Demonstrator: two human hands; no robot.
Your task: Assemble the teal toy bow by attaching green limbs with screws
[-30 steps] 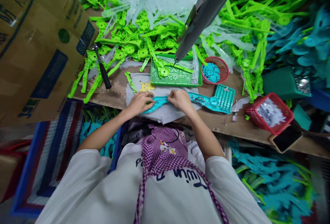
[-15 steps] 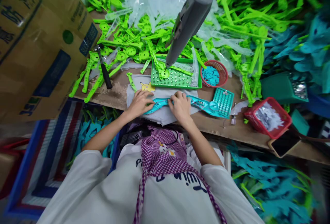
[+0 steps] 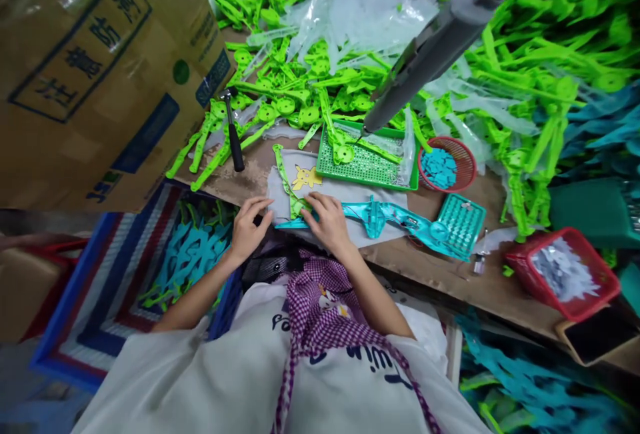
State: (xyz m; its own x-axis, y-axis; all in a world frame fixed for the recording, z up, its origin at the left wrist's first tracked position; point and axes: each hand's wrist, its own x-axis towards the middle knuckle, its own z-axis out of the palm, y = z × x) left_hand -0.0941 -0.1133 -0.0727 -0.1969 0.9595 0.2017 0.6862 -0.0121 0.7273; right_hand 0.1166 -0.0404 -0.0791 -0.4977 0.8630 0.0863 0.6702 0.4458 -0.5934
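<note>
A long teal plastic part (image 3: 380, 215) lies across a grey cloth (image 3: 280, 187) at the near edge of the wooden bench (image 3: 450, 274). My right hand (image 3: 327, 221) rests on the teal part's left end, fingers curled over it. My left hand (image 3: 247, 224) sits just left of it at the cloth's edge, fingers bent; what it holds, if anything, is hidden. A green plastic strip (image 3: 284, 177) lies on the cloth above my hands.
A grey hanging tool (image 3: 430, 54) points down at a green mesh tray (image 3: 367, 166). A hammer (image 3: 233, 131), a red basket of teal discs (image 3: 443, 166), a small teal tray (image 3: 460, 224), a red basket (image 3: 565, 274) and heaps of green parts (image 3: 310, 81) cover the bench. A cardboard box (image 3: 100, 81) stands at the left.
My view has swung right and down. Both hands have slid to the teal part's left end, and the left hand has come off it toward the cloth's edge.
</note>
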